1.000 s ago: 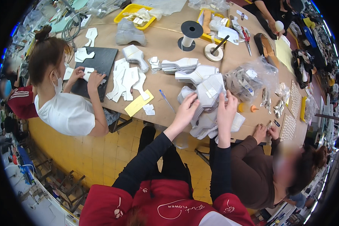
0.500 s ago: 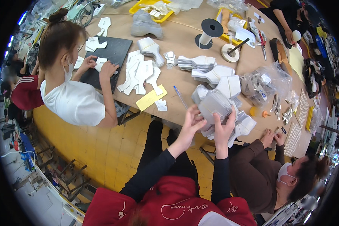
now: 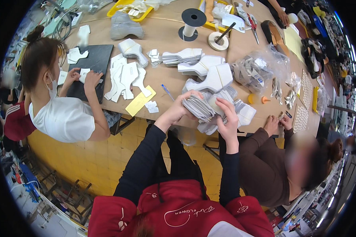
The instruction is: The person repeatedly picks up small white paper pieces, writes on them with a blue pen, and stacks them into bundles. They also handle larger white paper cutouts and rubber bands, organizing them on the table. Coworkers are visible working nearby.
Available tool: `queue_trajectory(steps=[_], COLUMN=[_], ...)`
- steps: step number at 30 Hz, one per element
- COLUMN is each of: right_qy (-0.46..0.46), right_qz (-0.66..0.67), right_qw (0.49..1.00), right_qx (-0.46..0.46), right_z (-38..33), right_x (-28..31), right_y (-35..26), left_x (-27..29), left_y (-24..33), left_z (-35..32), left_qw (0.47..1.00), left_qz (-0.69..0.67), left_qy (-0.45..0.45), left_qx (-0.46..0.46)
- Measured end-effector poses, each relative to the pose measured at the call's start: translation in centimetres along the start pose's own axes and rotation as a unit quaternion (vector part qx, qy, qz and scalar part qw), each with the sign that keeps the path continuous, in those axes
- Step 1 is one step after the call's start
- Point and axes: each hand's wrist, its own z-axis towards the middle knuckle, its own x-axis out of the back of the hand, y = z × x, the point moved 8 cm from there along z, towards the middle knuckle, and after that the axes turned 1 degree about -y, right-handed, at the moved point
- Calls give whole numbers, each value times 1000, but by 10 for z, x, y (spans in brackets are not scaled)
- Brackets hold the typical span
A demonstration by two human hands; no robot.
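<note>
Both hands hold a stack of grey cut pieces at the tabletop's near edge.

Head view: the left hand (image 3: 180, 107) and right hand (image 3: 226, 113) each have their grip pinched on the stack of grey pieces (image 3: 201, 107), its long axis running left-right, layered edges facing left. A clear plastic bag (image 3: 261, 67) of similar pieces lies toward the tabletop (image 3: 166, 29) right edge; a yellow tray (image 3: 128, 8) of scraps sits at the far edge.

A black spool of white thread (image 3: 192, 23) stands near the far edge of the brown counter (image 3: 166, 75). A flat yellow card (image 3: 140, 101) lies at the near edge, with a blue pen (image 3: 167, 92) just beside it. A yellow plastic tray (image 3: 131, 7) sits at the far edge.
</note>
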Motion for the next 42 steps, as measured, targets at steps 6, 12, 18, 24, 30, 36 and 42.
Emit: queue_trajectory(steps=[6, 12, 18, 24, 30, 36, 42], right_qy=[-1, 61, 150, 134, 169, 103, 7], right_qz=[-15, 8, -88, -98, -81, -48, 47], right_qw=[999, 993, 979, 980, 981, 994, 999], right_qx=[35, -96, -107, -108, -50, 3, 9], right_z=[-3, 2, -13, -11, -24, -48, -57], right_x=[-3, 7, 1, -3, -9, -50, -91], right_y=[10, 47, 27, 24, -11, -50, -69], left_x=[9, 13, 55, 92, 97, 121, 148], left_y=[-11, -16, -67, -107, -81, -42, -45], left_z=[-3, -38, -88, -82, -84, -121, -110], left_qw=[996, 968, 961, 943, 866, 689, 638], left_qz=[-36, -224, -169, -8, 319, 565, 673], left_qy=[-31, -71, 206, 300, 384, 452, 374], left_qx=[-74, -89, 71, 144, -13, -36, 3])
